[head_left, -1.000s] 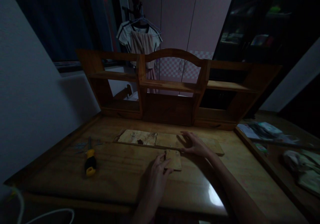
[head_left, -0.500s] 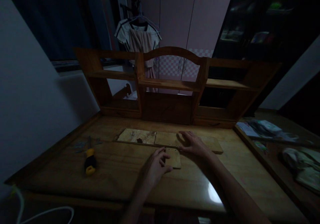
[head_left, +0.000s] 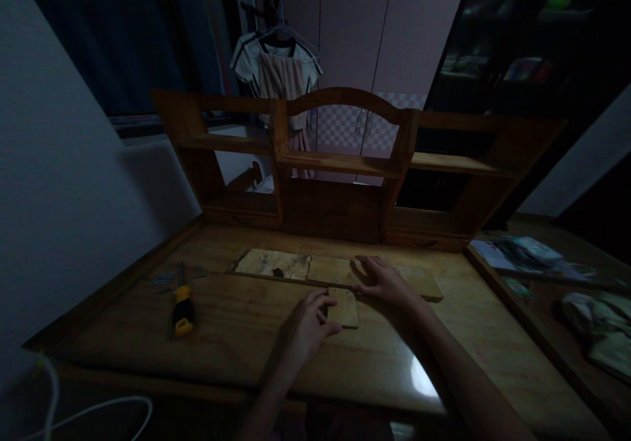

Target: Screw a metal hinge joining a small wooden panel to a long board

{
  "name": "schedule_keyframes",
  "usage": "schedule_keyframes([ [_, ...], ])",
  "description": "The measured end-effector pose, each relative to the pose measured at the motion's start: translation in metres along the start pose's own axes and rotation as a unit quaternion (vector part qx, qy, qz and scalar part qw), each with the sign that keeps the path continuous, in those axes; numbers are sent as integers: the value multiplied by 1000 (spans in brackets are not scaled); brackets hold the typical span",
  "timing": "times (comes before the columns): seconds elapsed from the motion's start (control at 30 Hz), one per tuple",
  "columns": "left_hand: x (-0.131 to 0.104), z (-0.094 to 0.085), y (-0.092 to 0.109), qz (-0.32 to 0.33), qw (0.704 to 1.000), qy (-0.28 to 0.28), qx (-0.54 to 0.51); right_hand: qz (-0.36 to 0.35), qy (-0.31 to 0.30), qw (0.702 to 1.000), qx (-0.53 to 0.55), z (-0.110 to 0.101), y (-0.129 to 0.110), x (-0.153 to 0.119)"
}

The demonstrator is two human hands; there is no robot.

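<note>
- Wooden parts, present state: we see a small board [head_left: 345, 311] lying flat on the desk [head_left: 221, 355], its far edge at the near edge of a long board [head_left: 323, 269] (contact or a slight gap, we cannot tell which).
- Completed, in our judgement: the two boards are laid out edge to edge, with small dark marks, apparently holes, near the meeting edges.
- Outstanding, in our judgement: we see no fastener seated in those marks; the screwdriver [head_left: 183, 311] lies unheld at the left, beside loose metal pieces [head_left: 165, 276] (probably screws).
- Left hand [head_left: 306, 321]: we note thumb and fingers parted and curved at the small board's left edge, fingertips at its far left corner; no closed grip shows.
- Right hand [head_left: 383, 281]: we note thumb and fingers spread across the long board's width (whether they press or merely rest, we cannot tell).
- Hand spacing: we find the hands apart, near each other.
</note>
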State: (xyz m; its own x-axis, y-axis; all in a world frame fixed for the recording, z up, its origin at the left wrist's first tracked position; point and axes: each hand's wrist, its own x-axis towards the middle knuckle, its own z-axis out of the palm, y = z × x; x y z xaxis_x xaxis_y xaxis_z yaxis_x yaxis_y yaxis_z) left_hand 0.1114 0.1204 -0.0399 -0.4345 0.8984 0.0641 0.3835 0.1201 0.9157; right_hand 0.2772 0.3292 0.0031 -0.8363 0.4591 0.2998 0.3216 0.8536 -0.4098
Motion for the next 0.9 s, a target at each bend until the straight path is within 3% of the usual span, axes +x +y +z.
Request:
schedule_keyframes([
  [0.53,-1,-1,4,5,1000,19,4,-6,-2,1000,-3,1,1,0],
  [0.9,2,1,-4,9,1000,-11,-26,-2,-5,1000,-6,1,3,0],
])
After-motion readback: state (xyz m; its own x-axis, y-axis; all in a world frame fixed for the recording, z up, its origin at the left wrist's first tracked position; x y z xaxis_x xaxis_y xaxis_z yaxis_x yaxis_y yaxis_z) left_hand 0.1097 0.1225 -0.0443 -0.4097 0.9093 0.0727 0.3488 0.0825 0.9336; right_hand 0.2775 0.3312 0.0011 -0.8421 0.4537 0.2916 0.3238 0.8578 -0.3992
